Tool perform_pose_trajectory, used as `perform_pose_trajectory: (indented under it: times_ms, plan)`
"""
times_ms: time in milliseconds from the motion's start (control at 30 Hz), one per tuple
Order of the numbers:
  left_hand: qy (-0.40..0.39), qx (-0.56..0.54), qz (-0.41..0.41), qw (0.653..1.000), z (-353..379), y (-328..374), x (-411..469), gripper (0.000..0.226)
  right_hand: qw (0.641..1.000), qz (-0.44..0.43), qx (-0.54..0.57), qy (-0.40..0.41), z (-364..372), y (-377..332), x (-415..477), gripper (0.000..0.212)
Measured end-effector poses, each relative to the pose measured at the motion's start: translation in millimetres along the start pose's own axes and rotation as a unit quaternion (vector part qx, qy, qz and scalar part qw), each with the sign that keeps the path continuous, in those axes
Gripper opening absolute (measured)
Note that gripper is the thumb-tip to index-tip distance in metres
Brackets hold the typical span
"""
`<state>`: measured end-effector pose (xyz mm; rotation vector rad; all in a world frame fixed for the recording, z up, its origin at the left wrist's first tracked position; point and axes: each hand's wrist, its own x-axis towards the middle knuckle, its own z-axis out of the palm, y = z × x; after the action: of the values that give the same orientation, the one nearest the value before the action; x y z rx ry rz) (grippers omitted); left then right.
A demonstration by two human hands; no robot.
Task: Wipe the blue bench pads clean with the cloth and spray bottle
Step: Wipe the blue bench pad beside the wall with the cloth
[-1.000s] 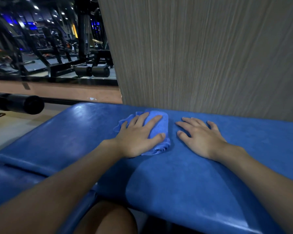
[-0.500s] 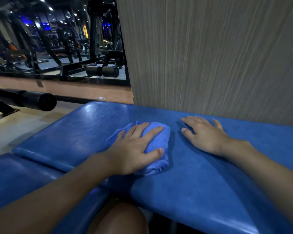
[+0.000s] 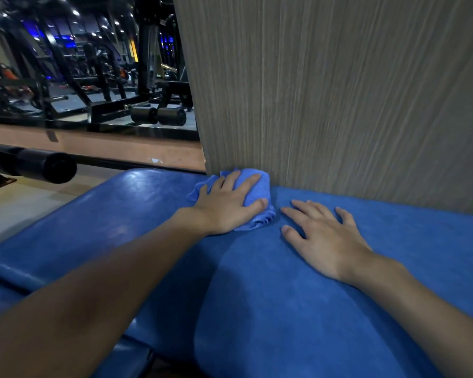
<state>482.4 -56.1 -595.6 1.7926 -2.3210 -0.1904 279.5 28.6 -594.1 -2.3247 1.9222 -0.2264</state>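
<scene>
wood-grain wall (image 3: 339,91) blocks ahead, bench pad (image 3: 284,309) open rightward

I see a glossy deep-blue vinyl bench pad (image 3: 284,296) and a folded terry cloth (image 3: 262,186) of a lighter, brighter blue. The tall wall panel (image 3: 339,91) is grey-brown with fine vertical streaks. The cylindrical foam roller (image 3: 47,166) is plain black.

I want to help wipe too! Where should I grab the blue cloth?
Probably pinch the ruffled folds poking out by the thumb of the left hand, at the near edge of the cloth, coming from the near side. The hand covers its top and the grey wall panel blocks the far side.
</scene>
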Motion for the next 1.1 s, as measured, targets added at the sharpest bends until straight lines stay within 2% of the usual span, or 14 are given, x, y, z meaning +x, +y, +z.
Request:
perform_pose_trajectory:
  times_ms: [167, 333, 500, 567, 667, 867, 1000, 1100]
  plan:
    - [-0.015, 0.008, 0.025, 1.0, -8.2, -6.7, -68.4, 0.091, 1.0, 0.001, 0.009, -0.003, -3.2, -2.4, -3.6, 0.054]
    - [-0.005, 0.044, 0.069, 0.997, -19.9, -24.8, -148.8, 0.084, 1.0, 0.002, 0.02, 0.007, -6.2, -6.8, -10.2, 0.052]
    - [0.012, 0.078, 0.089, 0.993, -28.9, -37.6, -179.1, 0.078, 0.995, 0.001, -0.099, -0.01, -18.4, -16.6, -10.5, 0.05]
    - [0.014, 0.081, 0.081, 0.993, -27.1, -36.2, -171.5, 0.079, 0.996, -0.007, -0.084, -0.006, -20.4, -21.8, -1.8, 0.05]
    - [0.024, 0.068, 0.066, 0.995, -24.1, -36.2, -145.7, 0.082, 1.0, -0.012, 0.002, -0.006, -13.0, -32.6, 10.7, 0.052]
    - [0.004, 0.031, 0.025, 0.999, -16.4, -39.5, -53.3, 0.085, 1.0, -0.017, -0.002, -0.002, 9.2, -31.7, 21.7, 0.054]
    - [0.013, 0.028, 0.003, 1.0, -10.3, -36.4, 8.8, 0.066, 1.0, -0.019, -0.007, 0.01, 11.8, -30.3, 22.2, 0.055]
    - [0.021, 0.034, 0.005, 0.999, -5.9, -37.8, 15.8, 0.059, 1.0, -0.02, -0.003, 0.013, 11.9, -29.9, 21.9, 0.055]
